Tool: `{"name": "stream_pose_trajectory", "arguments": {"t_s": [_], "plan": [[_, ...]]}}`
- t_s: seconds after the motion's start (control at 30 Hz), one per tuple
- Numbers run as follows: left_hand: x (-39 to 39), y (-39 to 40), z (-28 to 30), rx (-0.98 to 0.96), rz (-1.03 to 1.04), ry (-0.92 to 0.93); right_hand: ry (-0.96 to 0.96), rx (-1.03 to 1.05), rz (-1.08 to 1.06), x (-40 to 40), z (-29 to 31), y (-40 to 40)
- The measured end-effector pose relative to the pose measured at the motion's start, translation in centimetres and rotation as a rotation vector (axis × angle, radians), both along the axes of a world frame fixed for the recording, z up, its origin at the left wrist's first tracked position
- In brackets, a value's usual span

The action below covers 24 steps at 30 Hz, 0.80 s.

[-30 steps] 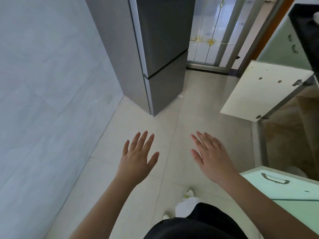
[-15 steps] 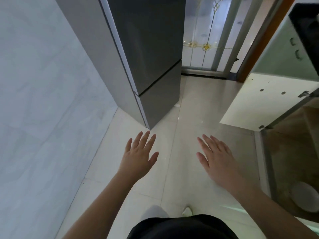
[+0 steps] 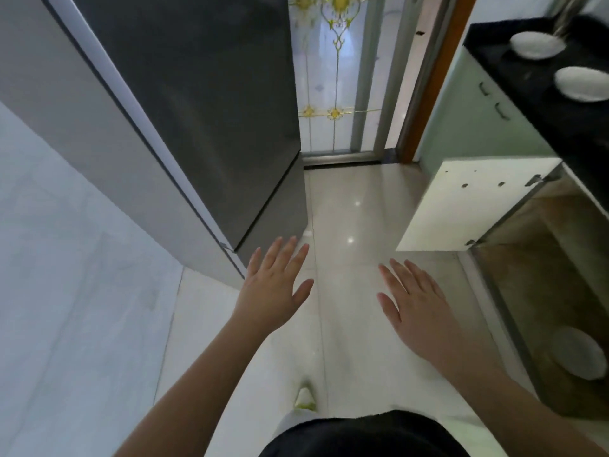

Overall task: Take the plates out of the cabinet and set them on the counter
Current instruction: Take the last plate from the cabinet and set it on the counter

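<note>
Nearest of all, a dark garment fills the bottom of the view, with a pale shoe with a yellow-green toe [image 3: 304, 397] on the glossy beige tiled floor [image 3: 349, 225] just ahead of it; both arms reach forward over that floor, and the bare left hand [image 3: 273, 285] and the bare right hand [image 3: 415, 308] are spread flat, palms down, fingers straight and apart, holding nothing at all.

Low on the right, inside the open lower cabinet with a brownish interior [image 3: 540, 275], lies a round white plate [image 3: 575, 357] flat on the cabinet floor; it sits to the right of the hands and a little nearer the body than the fingertips, so the right hand is plainly the closer one, while the left would have to cross the body; being round, the plate offers no long axis to line up with. I would judge the next reach to be rightward and down into the opening.

Beyond, the cream cabinet door with hinge holes [image 3: 468, 206] stands swung out over the floor; higher and farther, the black stone surface [image 3: 540, 94] already carries two white plates, one nearer [image 3: 581, 83] and one farther [image 3: 537, 44], lying apart; across the aisle stands a tall grey refrigerator [image 3: 184, 110], and behind it a frosted glass door with gold ornament [image 3: 333, 94].
</note>
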<state>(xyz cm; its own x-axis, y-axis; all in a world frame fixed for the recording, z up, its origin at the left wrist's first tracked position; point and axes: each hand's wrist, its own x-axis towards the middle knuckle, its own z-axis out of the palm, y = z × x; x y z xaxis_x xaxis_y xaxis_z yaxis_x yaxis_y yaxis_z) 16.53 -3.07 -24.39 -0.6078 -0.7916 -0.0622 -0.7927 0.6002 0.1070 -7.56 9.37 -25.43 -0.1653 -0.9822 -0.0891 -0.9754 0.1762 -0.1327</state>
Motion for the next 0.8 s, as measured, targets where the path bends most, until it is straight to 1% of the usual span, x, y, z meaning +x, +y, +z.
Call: {"name": "stream_pose_trajectory", "arguments": {"t_s": [0.13, 0.3, 0.47, 0.6, 0.8], "plan": [[-2.7, -5.8, 0.2, -0.009, -0.154, -0.029, 0.000, -0.005, -0.133, -0.5, 0.5, -1.9], [-10.7, -8.6, 0.0, -0.008, -0.370, 0.000, 0.004, 0.045, -0.336, -4.4, 0.0, -1.3], [-21.0, -8.6, -0.6, -0.010, -0.590, 0.004, -0.006, 0.052, -0.561, -10.4, -1.1, 1.2], [-29.0, -7.3, 0.2, -0.007, -0.764, -0.005, -0.030, 0.022, -0.751, -14.8, -1.1, 4.2], [-38.8, -4.8, 0.5, -0.028, -0.975, -0.047, -0.042, 0.002, -0.943, -19.6, -0.6, 7.8]]}}
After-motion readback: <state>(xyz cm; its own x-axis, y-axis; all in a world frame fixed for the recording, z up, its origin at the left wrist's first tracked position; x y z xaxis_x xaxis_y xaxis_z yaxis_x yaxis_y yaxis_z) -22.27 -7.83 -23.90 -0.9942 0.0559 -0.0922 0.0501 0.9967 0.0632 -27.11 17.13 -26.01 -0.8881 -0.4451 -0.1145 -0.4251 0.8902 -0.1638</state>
